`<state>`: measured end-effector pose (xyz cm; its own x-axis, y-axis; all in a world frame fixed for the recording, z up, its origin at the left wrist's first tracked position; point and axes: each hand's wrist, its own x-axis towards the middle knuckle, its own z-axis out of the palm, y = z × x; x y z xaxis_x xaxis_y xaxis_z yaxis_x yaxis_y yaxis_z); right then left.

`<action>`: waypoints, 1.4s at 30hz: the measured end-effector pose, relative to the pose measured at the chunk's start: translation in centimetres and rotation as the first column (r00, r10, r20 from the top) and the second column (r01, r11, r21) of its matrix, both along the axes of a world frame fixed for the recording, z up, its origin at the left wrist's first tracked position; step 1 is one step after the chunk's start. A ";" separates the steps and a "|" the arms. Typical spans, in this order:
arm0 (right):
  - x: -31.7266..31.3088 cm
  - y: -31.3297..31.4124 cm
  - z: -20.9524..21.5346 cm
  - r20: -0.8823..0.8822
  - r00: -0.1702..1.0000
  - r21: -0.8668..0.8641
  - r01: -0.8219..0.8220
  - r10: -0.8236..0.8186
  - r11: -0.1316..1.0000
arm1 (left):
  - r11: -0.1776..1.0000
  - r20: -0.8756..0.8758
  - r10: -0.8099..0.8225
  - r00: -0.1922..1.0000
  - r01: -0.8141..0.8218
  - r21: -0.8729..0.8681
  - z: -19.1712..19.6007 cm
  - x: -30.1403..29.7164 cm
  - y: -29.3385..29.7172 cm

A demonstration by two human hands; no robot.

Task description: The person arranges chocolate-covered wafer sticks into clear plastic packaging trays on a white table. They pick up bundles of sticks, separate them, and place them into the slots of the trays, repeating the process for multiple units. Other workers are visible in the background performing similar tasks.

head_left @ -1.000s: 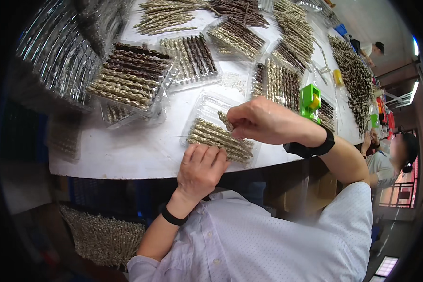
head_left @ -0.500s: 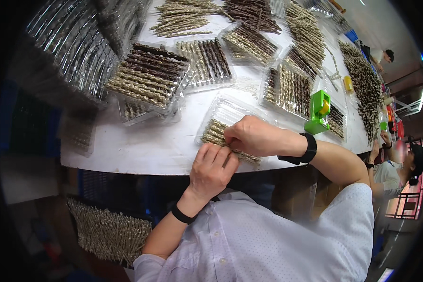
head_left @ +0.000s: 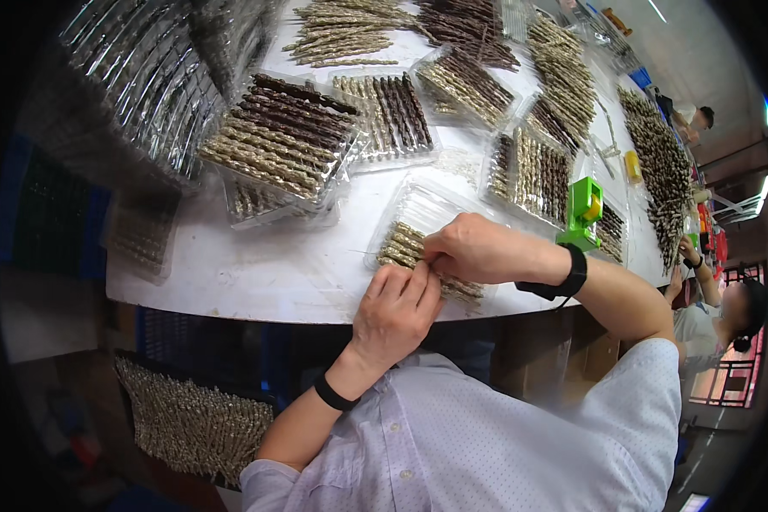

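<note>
A clear plastic tray lies near the table's front edge, its far grooves bare. Twisted, glittery gold sticks fill its near part. Over these sticks my right hand reaches in from the right, thumb and fingers pinched together; what they hold is hidden. My left hand rests at the tray's near side, its fingers curled and closed, with the fingertips touching the right hand's. Whatever lies between the left fingers cannot be made out.
Filled trays of gold and brown sticks are stacked to the left, beside tall stacks of clear trays. A green tape dispenser stands at the right. Loose gold sticks lie at the back. A person works further right.
The view has shifted slightly, so the table things sit a little further right. Both hands stay together over the gold sticks, with only small finger movement.
</note>
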<state>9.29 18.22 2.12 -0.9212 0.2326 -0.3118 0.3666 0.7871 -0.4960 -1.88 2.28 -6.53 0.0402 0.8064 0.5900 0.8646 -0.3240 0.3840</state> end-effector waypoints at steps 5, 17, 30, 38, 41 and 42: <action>-1.6 6.3 7.5 0.098 0.993 0.216 -0.083 0.063 0.973 | 0.998 -0.014 -0.019 1.000 0.018 -0.059 0.6 -0.3 0.0; -5.5 34.9 7.6 0.019 0.991 0.770 0.072 -0.136 0.634 | 0.990 -0.054 0.086 0.995 -0.092 -0.109 1.6 -2.1 -0.4; -3.0 37.3 0.0 0.254 0.957 0.845 -0.290 0.140 0.449 | 0.983 -0.092 0.131 0.987 -0.141 -0.117 2.2 -1.8 -0.4; -3.7 38.8 0.3 0.001 0.998 0.800 -0.040 0.066 0.599 | 0.983 -0.088 0.139 0.986 -0.148 -0.113 2.4 -1.7 -0.3; -4.7 38.4 0.0 0.032 0.999 0.683 -0.012 -0.014 0.730 | 0.982 -0.086 0.142 0.986 -0.151 -0.114 2.4 -1.7 -0.4; -4.7 38.4 0.0 0.045 0.998 0.642 0.002 -0.041 0.766 | 0.982 -0.083 0.142 0.986 -0.150 -0.111 2.3 -1.7 -0.4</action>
